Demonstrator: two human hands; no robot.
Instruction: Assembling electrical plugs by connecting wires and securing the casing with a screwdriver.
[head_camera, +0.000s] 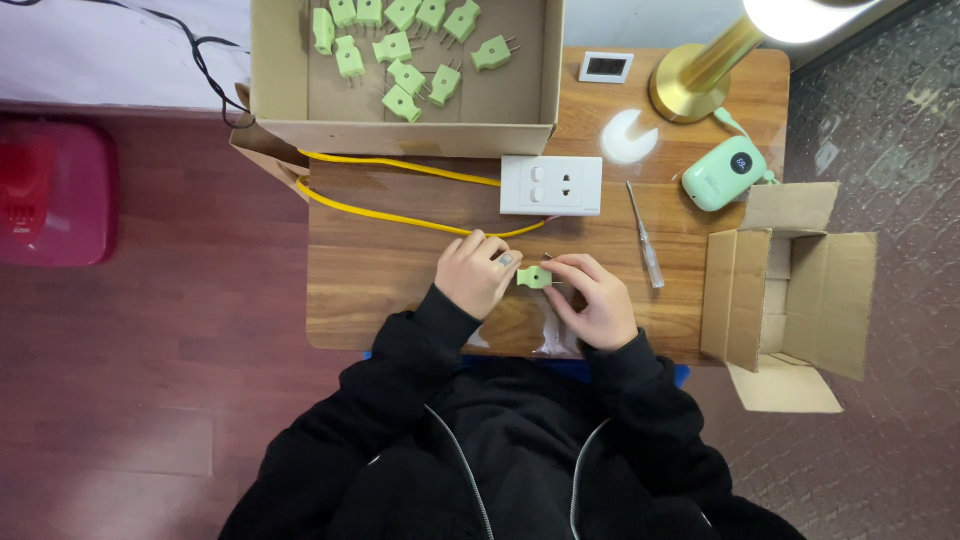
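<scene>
A small light-green plug (534, 277) is pinched between both hands over the wooden table (380, 275). My left hand (478, 273) grips its left end with curled fingers. My right hand (596, 297) holds its right end with thumb and fingertips. Just beyond the hands lies a white wall socket plate (552, 185) with a yellow cable (400, 215) running off to the left. A slim screwdriver (646, 237) rests to the right of my right hand.
An open cardboard box (400, 125) at the back holds several green plugs (400, 72). An empty open carton (790, 290) hangs off the table's right edge. A brass lamp base (690, 85), a green gadget (722, 173), a white disc (627, 137) and a small display (606, 67) stand at back right.
</scene>
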